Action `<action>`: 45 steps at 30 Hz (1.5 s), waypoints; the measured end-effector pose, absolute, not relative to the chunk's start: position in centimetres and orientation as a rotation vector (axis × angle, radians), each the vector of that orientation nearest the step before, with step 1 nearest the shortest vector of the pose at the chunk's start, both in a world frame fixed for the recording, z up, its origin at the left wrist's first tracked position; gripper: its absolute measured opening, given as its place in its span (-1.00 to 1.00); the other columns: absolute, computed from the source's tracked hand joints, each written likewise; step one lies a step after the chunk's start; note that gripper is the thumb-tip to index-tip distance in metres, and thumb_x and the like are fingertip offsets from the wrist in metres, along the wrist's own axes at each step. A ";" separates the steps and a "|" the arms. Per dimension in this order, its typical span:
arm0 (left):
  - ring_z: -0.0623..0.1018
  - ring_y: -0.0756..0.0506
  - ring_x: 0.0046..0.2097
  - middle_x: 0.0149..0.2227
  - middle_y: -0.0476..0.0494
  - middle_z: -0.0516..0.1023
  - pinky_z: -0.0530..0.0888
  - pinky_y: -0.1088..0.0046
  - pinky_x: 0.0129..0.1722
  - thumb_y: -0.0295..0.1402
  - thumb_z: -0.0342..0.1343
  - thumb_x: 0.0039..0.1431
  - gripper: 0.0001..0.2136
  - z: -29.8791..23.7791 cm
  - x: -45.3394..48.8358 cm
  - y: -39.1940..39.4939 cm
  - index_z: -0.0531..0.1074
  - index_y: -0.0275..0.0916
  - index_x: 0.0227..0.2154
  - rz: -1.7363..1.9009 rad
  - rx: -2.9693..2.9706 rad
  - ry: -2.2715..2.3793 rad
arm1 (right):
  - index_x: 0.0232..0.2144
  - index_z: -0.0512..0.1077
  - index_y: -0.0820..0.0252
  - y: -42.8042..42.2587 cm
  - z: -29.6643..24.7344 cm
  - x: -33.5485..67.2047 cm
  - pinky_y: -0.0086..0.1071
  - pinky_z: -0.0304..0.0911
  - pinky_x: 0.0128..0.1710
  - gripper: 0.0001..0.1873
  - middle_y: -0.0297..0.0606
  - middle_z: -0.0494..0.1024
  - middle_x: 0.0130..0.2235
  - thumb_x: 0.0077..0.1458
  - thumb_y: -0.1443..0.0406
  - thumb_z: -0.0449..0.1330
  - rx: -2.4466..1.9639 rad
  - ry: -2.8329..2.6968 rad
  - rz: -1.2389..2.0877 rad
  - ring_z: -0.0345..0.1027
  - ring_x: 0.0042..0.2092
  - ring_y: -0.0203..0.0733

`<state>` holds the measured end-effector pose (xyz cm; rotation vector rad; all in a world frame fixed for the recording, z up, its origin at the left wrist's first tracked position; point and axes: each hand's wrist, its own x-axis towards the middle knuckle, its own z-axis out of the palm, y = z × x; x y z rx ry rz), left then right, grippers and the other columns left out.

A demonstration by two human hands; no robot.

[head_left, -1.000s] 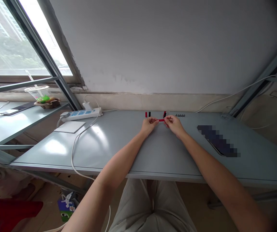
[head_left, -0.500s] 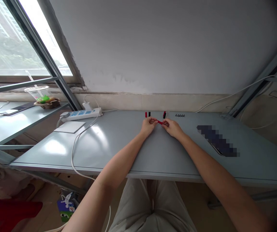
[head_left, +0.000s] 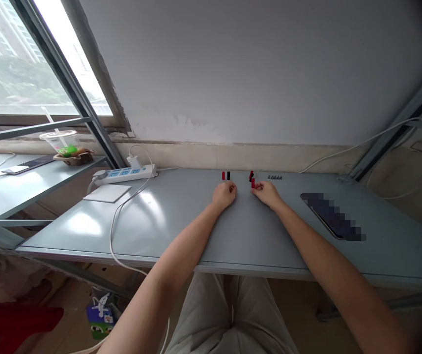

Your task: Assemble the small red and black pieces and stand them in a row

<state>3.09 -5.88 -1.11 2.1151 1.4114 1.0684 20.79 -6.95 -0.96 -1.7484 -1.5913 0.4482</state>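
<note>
My right hand (head_left: 267, 193) pinches a small red cylinder (head_left: 252, 183), held upright at its fingertips above the grey desk (head_left: 181, 216). To its left, my left hand (head_left: 224, 194) has its fingers curled together; whatever they may hold is hidden. Just beyond the left hand, a red cylinder (head_left: 223, 175) and a black cylinder (head_left: 228, 175) stand side by side. Behind the held piece, another red and black pair (head_left: 251, 174) is partly covered. Several small dark pointed pieces (head_left: 274, 177) form a row to the right of that pair.
A pixelated phone-like slab (head_left: 330, 216) lies on the right. At the left are a white power strip (head_left: 126, 174), a flat white square (head_left: 107, 193) and a white cable (head_left: 112, 231) crossing the desk's front edge. A plastic cup (head_left: 65, 142) stands on the neighbouring shelf.
My hands have moved apart. The red cylinder that lay between both hands is now upright in my right hand only, and my left hand has drawn away with curled fingers.
</note>
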 end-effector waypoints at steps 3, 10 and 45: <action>0.42 -0.07 -0.40 -0.46 -0.14 0.47 0.31 0.43 -0.37 -0.40 -0.04 0.03 -0.85 -0.7 3.0 -6.1 0.45 -0.22 -0.44 0.997 2.116 1.539 | -0.46 0.40 0.25 -5.8 -0.8 20.3 -0.41 0.20 -0.36 -0.88 -0.24 0.48 -0.44 -0.14 0.32 0.18 -1.732 -1.570 0.528 0.34 -0.39 -0.25; 0.43 -0.05 -0.34 -0.43 -0.12 0.49 0.31 0.48 -0.36 -0.38 -0.08 0.08 -0.81 -0.1 2.4 -5.9 0.45 -0.22 -0.37 0.880 2.036 1.723 | -0.48 0.39 0.25 -3.2 -0.6 17.7 -0.44 0.19 -0.35 -0.91 -0.25 0.50 -0.39 -0.16 0.35 0.18 -1.817 -1.677 0.415 0.35 -0.35 -0.25; 0.45 -0.06 -0.31 -0.37 -0.13 0.51 0.34 0.48 -0.32 -0.37 -0.08 0.07 -0.80 -0.6 2.1 -5.3 0.46 -0.21 -0.36 0.870 2.004 1.769 | -0.37 0.45 0.15 -0.8 -1.0 14.2 -0.27 0.19 -0.15 -0.81 -0.23 0.54 -0.26 -0.07 0.22 0.14 -2.029 -1.595 0.332 0.37 -0.14 -0.11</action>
